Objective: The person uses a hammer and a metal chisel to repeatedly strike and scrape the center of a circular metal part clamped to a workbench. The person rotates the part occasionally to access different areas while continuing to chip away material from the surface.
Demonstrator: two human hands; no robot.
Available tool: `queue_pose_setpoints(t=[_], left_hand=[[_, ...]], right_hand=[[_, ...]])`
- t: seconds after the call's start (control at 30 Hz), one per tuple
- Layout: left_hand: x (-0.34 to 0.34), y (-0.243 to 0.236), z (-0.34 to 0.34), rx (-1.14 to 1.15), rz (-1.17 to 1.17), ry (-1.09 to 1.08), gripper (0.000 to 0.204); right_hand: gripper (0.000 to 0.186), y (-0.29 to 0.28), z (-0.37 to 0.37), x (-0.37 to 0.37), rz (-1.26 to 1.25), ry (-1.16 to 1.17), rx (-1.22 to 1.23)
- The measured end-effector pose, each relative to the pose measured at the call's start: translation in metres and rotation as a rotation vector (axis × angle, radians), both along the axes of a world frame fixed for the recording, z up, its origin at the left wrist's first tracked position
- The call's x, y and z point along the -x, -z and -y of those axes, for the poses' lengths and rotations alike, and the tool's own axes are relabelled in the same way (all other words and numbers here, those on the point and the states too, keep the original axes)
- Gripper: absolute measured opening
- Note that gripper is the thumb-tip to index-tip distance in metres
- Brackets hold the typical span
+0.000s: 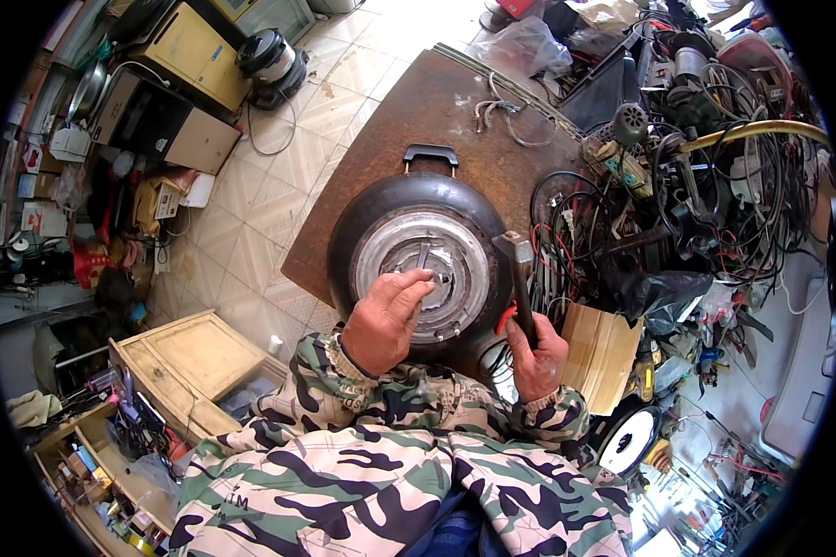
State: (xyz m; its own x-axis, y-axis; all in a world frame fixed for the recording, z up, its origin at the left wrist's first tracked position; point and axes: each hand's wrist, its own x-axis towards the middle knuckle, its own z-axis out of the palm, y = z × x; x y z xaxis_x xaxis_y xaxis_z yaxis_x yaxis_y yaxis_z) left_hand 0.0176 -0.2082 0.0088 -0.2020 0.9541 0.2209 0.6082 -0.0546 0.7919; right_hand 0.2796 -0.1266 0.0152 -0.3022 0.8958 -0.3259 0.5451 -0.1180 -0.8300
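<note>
A round black pan (348, 239) lies upside down on the rusty metal tabletop (381, 121), its loop handle (430, 153) pointing away from me. Its underside bears a silvery ringed metal disc (373, 249). Over the disc's middle, my left hand (385, 320) pinches a thin flat metal tool, like a small chisel (424, 255); its lower end is hard to make out. At the pan's right edge, my right hand (539, 360) is wrapped round the dark handle of a hammer (522, 290), head up. Something red (505, 318) shows beside the right fingers; its kind is unclear.
Tangled cables and metal parts (687, 195) crowd the right side. A piece of cardboard (600, 357) lies beside my right hand. Wire scraps (506, 116) rest at the table's far end. A wooden cabinet (186, 357) and an open drawer of tools (111, 436) stand at the left.
</note>
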Motion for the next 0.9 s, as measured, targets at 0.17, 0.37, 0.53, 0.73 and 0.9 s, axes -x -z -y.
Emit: queue_pose_setpoints(t=[0.17, 0.37, 0.53, 0.73, 0.9], left_hand=[[-0.01, -0.006, -0.007, 0.025, -0.042, 0.021, 0.04], [-0.018, -0.006, -0.006, 0.04, -0.063, -0.032, 0.04], [-0.018, -0.01, -0.008, 0.055, -0.087, -0.005, 0.04], [-0.019, -0.01, -0.007, 0.068, -0.113, -0.009, 0.04], [-0.019, -0.013, -0.008, 0.06, -0.11, 0.004, 0.04]], right_hand=[[0.03, -0.034, -0.029, 0.012, -0.028, -0.177, -0.047], [0.036, -0.061, -0.047, 0.023, -0.069, -0.243, -0.106], [0.053, -0.064, -0.077, 0.04, -0.009, -0.431, -0.322], [0.06, -0.081, -0.099, 0.055, 0.248, -0.791, -0.386], [0.069, -0.079, -0.105, 0.065, 0.433, -0.901, -0.361]])
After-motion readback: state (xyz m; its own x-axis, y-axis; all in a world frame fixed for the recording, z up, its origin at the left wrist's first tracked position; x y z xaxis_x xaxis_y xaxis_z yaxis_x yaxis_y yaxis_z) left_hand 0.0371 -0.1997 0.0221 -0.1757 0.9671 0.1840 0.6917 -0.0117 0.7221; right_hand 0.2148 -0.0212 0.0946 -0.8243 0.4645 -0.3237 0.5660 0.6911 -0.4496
